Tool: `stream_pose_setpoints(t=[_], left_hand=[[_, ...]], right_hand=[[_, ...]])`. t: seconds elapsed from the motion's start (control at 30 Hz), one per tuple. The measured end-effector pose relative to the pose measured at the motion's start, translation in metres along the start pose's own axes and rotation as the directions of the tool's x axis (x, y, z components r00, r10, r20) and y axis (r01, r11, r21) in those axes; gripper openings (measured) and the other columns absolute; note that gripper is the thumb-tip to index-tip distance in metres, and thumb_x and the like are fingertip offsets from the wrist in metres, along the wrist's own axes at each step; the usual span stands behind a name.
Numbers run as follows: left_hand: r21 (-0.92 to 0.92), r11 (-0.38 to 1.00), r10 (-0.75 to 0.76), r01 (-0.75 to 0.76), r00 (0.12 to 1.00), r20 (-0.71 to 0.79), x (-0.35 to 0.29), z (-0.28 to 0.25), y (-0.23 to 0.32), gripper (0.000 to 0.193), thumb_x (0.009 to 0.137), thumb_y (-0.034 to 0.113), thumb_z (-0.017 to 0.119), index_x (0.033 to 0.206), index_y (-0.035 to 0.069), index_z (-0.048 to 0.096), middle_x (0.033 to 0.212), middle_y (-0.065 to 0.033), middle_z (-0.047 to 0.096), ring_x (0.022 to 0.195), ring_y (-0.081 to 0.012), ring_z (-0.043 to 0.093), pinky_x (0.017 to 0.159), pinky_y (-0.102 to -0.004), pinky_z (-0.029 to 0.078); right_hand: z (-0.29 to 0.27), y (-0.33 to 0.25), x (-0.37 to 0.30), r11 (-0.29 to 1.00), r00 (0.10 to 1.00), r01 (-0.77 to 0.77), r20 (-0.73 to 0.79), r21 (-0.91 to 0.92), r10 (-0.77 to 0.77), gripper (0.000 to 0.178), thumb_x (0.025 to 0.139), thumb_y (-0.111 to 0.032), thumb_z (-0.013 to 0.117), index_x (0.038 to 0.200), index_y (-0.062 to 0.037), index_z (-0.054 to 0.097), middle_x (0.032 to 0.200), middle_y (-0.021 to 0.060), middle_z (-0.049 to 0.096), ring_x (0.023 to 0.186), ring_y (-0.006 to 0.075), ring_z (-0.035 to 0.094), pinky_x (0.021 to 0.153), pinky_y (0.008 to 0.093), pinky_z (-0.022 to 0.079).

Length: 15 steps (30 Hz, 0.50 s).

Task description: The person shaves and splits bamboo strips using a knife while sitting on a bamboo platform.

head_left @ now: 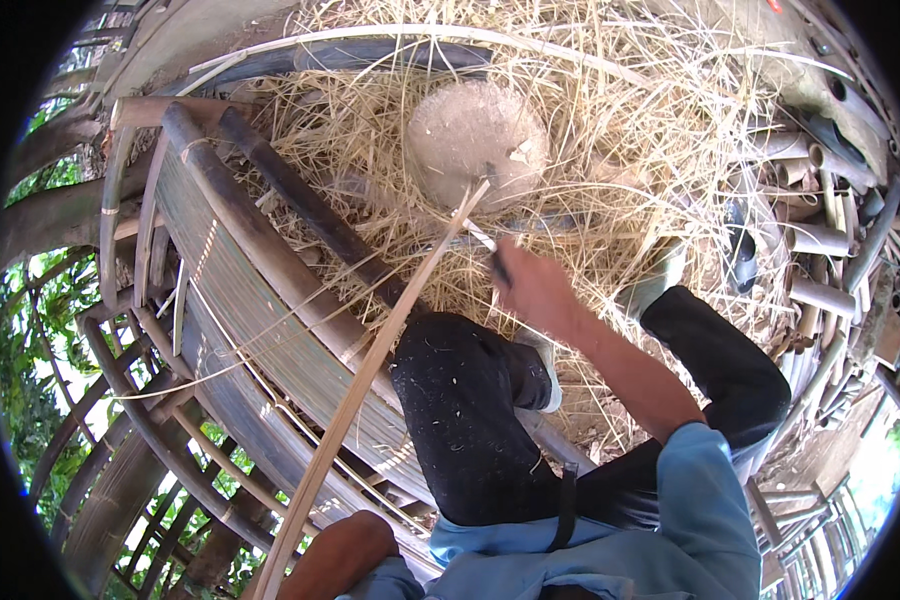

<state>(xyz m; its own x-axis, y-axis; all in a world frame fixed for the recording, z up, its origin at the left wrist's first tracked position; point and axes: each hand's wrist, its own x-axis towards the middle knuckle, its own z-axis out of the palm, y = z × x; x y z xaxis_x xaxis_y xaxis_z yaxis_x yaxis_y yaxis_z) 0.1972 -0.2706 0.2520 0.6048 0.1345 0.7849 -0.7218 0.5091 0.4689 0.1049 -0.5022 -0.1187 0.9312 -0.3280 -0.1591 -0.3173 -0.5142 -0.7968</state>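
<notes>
My right hand (535,288) is closed around the dark handle of a knife (480,235). Its pale blade meets a long split bamboo strip (370,365) near the strip's far end. That end reaches over the edge of a round, flat-topped block (465,130). From there the strip slants down past my left knee to the lower edge of the view. At the bottom left my bent left arm (342,550) lies beside the strip; my left hand is outside the picture.
Pale shavings (620,160) cover the ground around the block. A slatted bamboo bench (270,310) with a thick pole rim stands at my left. Cut bamboo tubes (820,240) are stacked at the right. A dark bamboo pole (370,55) lies beyond the block.
</notes>
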Motion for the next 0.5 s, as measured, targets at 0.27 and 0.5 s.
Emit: stream_pose_setpoints(t=[0.27, 0.5], left_hand=[[0.011, 1.000, -0.009, 0.010, 1.000, -0.011, -0.002, -0.004, -0.001, 0.049, 0.106, 0.048, 0.043, 0.072, 0.014, 0.044, 0.062, 0.0060, 0.033, 0.045, -0.0034, 0.031, 0.033, -0.0176, 0.024], [0.037, 0.999, 0.002, -0.001, 1.000, -0.021, -0.005, -0.008, 0.000, 0.048, 0.106, 0.048, 0.043, 0.072, 0.014, 0.045, 0.062, 0.0059, 0.033, 0.046, -0.0035, 0.031, 0.033, -0.0178, 0.024]], right_hand=[[0.012, 0.042, 0.006, 0.984, 0.998, -0.065, -0.013, -0.163, 0.063, 0.028, 0.092, -0.020, 0.063, 0.107, -0.0032, 0.045, 0.070, 0.0194, 0.064, 0.059, 0.0395, 0.065, 0.054, 0.0494, 0.052], [0.028, 0.079, 0.017, 0.987, 0.991, -0.128, -0.058, -0.100, 0.123, 0.029, 0.092, -0.022, 0.063, 0.109, -0.0055, 0.046, 0.078, 0.0250, 0.067, 0.067, 0.0456, 0.066, 0.060, 0.0549, 0.052]])
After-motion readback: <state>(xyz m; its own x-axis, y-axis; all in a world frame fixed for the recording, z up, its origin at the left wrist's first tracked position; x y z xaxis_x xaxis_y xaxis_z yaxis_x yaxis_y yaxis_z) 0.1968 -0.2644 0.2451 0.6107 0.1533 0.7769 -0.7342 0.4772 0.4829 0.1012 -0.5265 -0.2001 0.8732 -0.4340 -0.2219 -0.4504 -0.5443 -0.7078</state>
